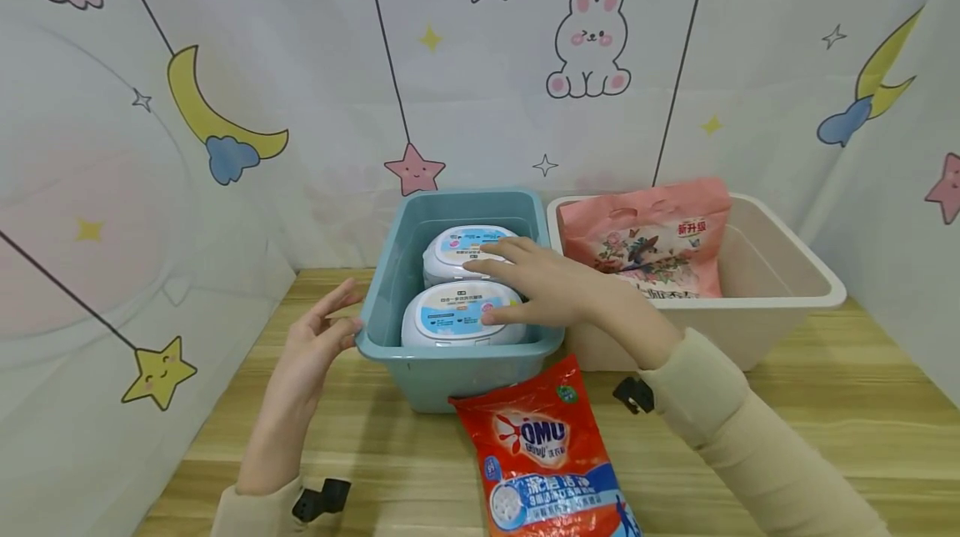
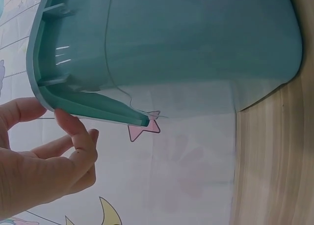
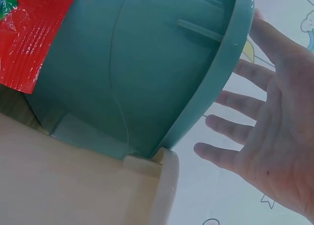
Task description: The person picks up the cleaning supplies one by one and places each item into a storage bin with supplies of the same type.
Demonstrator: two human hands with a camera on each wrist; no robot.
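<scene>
A teal plastic bin [image 1: 465,366] stands on the table, with two white oval tubs [image 1: 457,316] with blue-printed lids lying one behind the other inside. My left hand [image 1: 315,345] pinches the bin's near left rim corner between thumb and forefinger; in the left wrist view that hand [image 2: 59,156] has its other fingers loosely bent below the rim. Over the tubs spreads my right hand [image 1: 551,283], its fingers apart and reaching across the lids. The right wrist view shows this hand [image 3: 274,112] above the rim, palm visible, holding nothing. A red OMU laundry powder bag [image 1: 547,454] leans against the bin's front.
To the right, a cream bin [image 1: 795,303] stands against the teal one and holds a pink floral bag [image 1: 652,237]. Behind both hangs a white cloth [image 1: 480,103] printed with rabbits, moons and stars. Wood-grain table top [image 1: 375,454] lies underneath.
</scene>
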